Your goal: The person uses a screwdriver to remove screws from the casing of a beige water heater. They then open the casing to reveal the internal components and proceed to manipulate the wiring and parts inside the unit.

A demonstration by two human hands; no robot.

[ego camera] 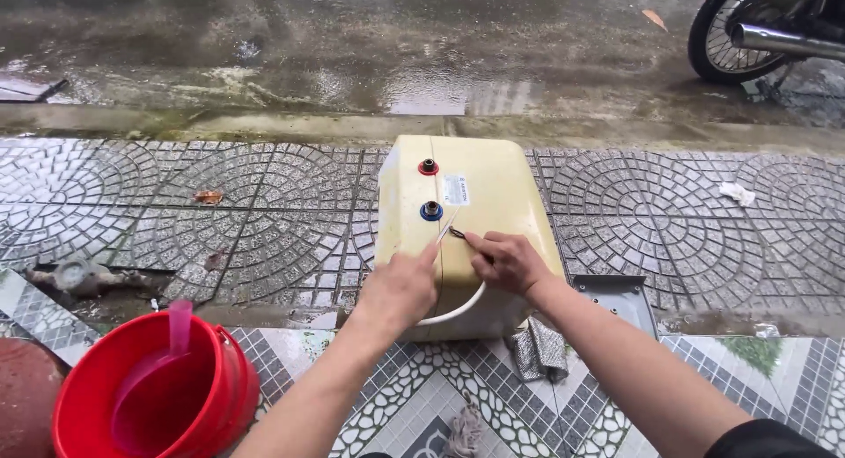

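A cream, box-shaped water heater tank [493, 190] lies on the patterned pavement. It has a red-ringed port [429, 167] and a blue-ringed port [431, 211] on its face. My left hand [400, 286] rests on the tank and grips a thin white strip [447, 226] that rises toward the blue port. My right hand [508, 260] pinches a small dark part [457, 234] on the tank's surface, close to the strip's upper end. The two hands almost touch.
A red bucket [224, 396] holding a pink ladle [179, 328] stands at the lower left. A grey metal bracket [620, 298] and a grey rag [539, 348] lie beside the tank. The wet road and a motorcycle wheel [735, 31] are beyond the curb.
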